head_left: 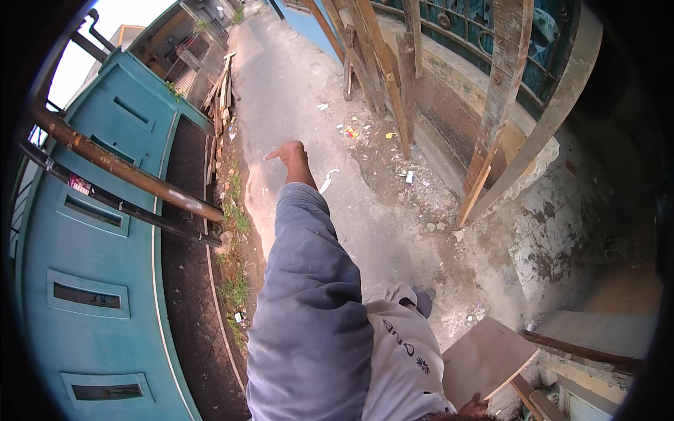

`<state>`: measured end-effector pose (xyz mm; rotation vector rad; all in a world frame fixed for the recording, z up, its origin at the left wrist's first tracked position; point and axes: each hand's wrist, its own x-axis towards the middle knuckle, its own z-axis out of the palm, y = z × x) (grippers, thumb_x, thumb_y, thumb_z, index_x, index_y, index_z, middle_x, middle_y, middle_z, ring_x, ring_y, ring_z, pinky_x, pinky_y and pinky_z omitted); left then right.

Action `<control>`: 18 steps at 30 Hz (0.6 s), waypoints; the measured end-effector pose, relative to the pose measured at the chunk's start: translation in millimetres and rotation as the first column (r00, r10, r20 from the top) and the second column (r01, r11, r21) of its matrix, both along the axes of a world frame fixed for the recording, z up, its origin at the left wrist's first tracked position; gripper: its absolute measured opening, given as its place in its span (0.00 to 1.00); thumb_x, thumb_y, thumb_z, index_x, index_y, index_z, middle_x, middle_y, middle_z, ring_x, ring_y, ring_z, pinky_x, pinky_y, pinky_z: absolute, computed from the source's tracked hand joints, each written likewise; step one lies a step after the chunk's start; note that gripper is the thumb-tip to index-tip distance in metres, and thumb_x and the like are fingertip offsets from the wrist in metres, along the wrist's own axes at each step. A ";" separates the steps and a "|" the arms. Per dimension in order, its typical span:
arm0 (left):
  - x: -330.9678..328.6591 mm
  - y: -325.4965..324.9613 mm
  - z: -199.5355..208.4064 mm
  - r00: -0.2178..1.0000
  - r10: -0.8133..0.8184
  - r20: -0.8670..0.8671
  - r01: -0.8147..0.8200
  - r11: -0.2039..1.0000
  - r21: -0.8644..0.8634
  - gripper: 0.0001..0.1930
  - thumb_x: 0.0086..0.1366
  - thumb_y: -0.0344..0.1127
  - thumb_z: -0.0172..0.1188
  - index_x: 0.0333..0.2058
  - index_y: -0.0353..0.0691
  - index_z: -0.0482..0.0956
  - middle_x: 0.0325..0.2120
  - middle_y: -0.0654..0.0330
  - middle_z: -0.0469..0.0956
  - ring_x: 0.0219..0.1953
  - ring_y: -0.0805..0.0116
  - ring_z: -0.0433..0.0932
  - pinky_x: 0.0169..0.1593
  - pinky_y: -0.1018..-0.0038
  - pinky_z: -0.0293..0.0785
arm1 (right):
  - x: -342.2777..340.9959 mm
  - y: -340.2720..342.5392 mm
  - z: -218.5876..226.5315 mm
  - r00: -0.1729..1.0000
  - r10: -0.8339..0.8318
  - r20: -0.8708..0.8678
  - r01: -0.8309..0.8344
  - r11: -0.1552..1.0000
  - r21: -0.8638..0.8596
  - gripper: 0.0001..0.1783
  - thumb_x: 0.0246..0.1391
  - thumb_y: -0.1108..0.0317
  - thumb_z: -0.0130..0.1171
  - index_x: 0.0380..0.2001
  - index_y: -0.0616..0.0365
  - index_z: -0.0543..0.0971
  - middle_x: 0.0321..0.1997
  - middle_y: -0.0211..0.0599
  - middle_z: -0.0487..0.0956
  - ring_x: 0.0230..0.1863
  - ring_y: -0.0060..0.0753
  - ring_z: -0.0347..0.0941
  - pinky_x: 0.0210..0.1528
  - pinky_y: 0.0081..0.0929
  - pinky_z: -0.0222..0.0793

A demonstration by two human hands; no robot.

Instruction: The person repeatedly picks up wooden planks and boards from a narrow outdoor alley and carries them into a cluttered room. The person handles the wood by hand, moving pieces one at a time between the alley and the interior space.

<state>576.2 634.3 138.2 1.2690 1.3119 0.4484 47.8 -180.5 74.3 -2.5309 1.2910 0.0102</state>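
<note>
My left arm, in a grey-blue sleeve, reaches forward over the lane. At its end my left hand (289, 151) holds nothing; a finger stretches out to the left, while the other fingers are hard to make out. At the bottom edge, low on the right, part of my right hand (474, 406) shows against the lower corner of a flat brown board (488, 354). Its fingers appear closed on that corner, though most of the hand is out of sight. The board tilts beside my light printed clothing (404, 351), and a dark shoe (424, 302) shows beyond.
A grey paved lane (270, 84) runs ahead. Along the left stand a teal wall (105, 259), a rusty pole (133, 165) and stacked planks (223, 95). Tall planks (502, 91) lean by a barred window on the right. Litter and rubble (411, 179) lie below them.
</note>
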 end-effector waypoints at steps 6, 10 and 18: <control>-86.4 -193.5 -155.7 0.824 -0.486 -0.291 0.361 0.847 -0.391 0.20 0.68 0.41 0.52 0.57 0.44 0.68 0.54 0.49 0.73 0.46 0.46 0.79 0.46 0.53 0.76 | 120.3 -77.9 47.0 0.987 0.116 0.115 -0.116 0.993 -0.001 0.23 0.54 0.58 0.61 0.46 0.67 0.77 0.41 0.57 0.81 0.42 0.59 0.77 0.43 0.44 0.71; -115.7 -384.0 -195.5 0.250 -0.949 -0.191 0.744 0.314 -0.589 0.29 0.66 0.48 0.60 0.62 0.45 0.65 0.54 0.51 0.74 0.49 0.50 0.78 0.47 0.53 0.78 | 187.9 -127.0 69.6 0.984 0.018 0.175 -0.027 0.998 0.051 0.22 0.52 0.64 0.66 0.46 0.67 0.77 0.42 0.59 0.80 0.44 0.60 0.76 0.47 0.42 0.70; -69.7 -531.0 -282.3 -0.385 -0.858 -0.340 0.917 -0.398 -0.033 0.20 0.63 0.41 0.62 0.50 0.38 0.76 0.33 0.55 0.81 0.27 0.71 0.80 0.29 0.72 0.77 | 305.1 -208.6 102.2 0.911 -0.037 0.411 -0.075 0.964 0.254 0.16 0.55 0.65 0.62 0.40 0.68 0.78 0.35 0.60 0.80 0.41 0.61 0.77 0.44 0.42 0.69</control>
